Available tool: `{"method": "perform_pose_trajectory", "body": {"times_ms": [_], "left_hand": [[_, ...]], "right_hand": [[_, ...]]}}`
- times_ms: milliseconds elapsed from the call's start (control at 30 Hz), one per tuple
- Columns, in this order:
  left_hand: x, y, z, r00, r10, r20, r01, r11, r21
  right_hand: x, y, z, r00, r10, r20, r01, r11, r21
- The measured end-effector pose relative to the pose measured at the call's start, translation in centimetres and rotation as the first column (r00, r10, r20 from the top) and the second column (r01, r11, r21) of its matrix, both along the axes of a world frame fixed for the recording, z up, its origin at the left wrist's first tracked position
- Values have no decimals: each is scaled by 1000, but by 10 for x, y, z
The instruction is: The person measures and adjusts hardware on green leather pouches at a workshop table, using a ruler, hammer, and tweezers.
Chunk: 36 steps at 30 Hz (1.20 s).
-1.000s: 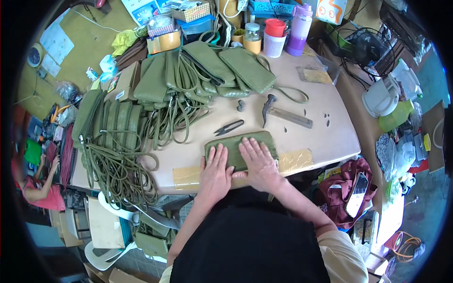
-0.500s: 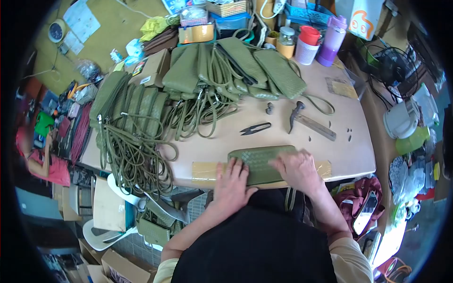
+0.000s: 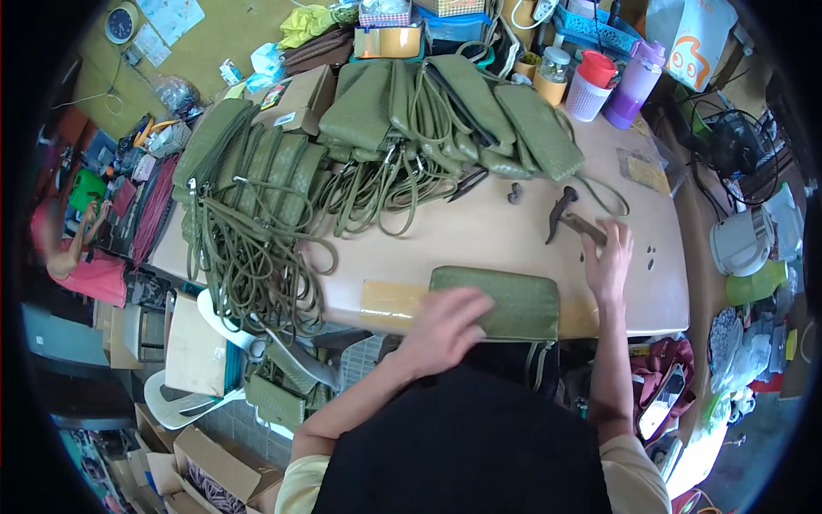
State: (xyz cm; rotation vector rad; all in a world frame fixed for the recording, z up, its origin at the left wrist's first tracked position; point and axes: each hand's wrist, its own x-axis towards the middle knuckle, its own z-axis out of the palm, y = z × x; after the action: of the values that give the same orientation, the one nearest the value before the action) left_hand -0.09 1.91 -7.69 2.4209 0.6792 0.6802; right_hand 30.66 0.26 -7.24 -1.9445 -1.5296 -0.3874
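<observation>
In the head view, the left hand (image 3: 447, 330) is blurred, its fingers loosely bent and slightly apart, the thumb separate; whether they touch the green pouch (image 3: 518, 304) beneath cannot be told. The right hand (image 3: 610, 257) has its fingers closed around the wooden handle of a hammer (image 3: 561, 212), whose dark metal head, long and curved, points away from the fingertips.

The pouch lies flat between the two hands, nearer the left fingers, along the front edge of the table (image 3: 385, 257). It is a smooth-edged rectangle with rounded far corners and a faintly woven, leathery surface. Shiny brown tape (image 3: 390, 306) shows left of it, beside the left fingers. Beyond those fingers are dark snips (image 3: 468, 185), against a heap of similar green pouches (image 3: 360, 111) with thin looped straps (image 3: 257, 257). Small dark bits (image 3: 651, 257) lie right of the right fingers.
</observation>
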Motion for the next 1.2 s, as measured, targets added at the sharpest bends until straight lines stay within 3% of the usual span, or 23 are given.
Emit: {"method": "perform_pose_trajectory", "body": {"times_ms": [33, 67, 100, 167, 200, 233, 267, 333, 400, 467, 600, 667, 833, 900, 1033, 1100, 1133, 1200], "left_hand": [[-2, 6, 7, 968, 250, 22, -250, 968, 9], [-5, 9, 13, 877, 480, 34, -480, 877, 5], [-8, 16, 9, 839, 545, 9, -542, 836, -89], [-6, 19, -7, 857, 513, -50, -514, 843, -157], [-4, 22, -13, 867, 490, -87, -496, 841, -216], [0, 22, -15, 867, 498, 20, -447, 795, -410], [4, 19, -13, 867, 499, 20, -449, 797, -405], [10, 6, -4, 831, 433, 349, -204, 821, -534], [11, -2, 20, 824, 430, 369, -192, 825, -531], [14, -5, 37, 745, 438, 503, 14, 744, -668], [12, -7, 31, 736, 410, 538, -9, 801, -598], [13, -8, 39, 832, 376, 408, -235, 905, -355], [26, -11, 45, 816, 288, 502, -174, 949, -262], [28, -11, 48, 783, 273, 559, -139, 953, -271], [20, 7, 65, 880, 251, 404, -216, 967, -131], [21, 25, 94, 919, 245, 310, -266, 964, 28], [24, 37, 111, 926, 237, 295, -280, 954, 112], [30, 56, 141, 919, 114, 377, -157, 984, 85]], "right_hand": [[5, -9, -1, 997, -41, -69, 41, 999, 4], [1, -21, -1, 988, 81, -134, -87, 995, -41], [-11, -30, -2, 958, 193, -213, -213, 974, -77], [-43, -36, -2, 891, 343, -296, -395, 908, -136], [-61, -34, 2, 896, 371, -244, -411, 900, -145], [-78, -32, 6, 898, 398, -190, -427, 891, -152], [-91, -28, 16, 897, 400, -190, -428, 892, -146], [-109, -25, 34, 840, 505, -200, -525, 849, -61], [-110, -26, 33, 804, 529, -271, -557, 830, -34], [-109, -27, 37, 729, 552, -405, -566, 819, 96], [-115, -33, 43, 723, 572, -388, -562, 813, 153], [-116, -38, 48, 714, 590, -377, -587, 798, 136], [-128, -38, 63, 722, 596, -351, -579, 798, 164], [-128, -36, 60, 779, 605, -168, -571, 794, 209], [-133, -29, 70, 782, 587, -208, -565, 809, 160], [-137, -14, 84, 575, 528, -625, -515, 827, 226], [-139, -7, 94, 521, 511, -684, -460, 843, 279], [-135, 14, 102, 148, 522, -840, -312, 830, 461]]}}
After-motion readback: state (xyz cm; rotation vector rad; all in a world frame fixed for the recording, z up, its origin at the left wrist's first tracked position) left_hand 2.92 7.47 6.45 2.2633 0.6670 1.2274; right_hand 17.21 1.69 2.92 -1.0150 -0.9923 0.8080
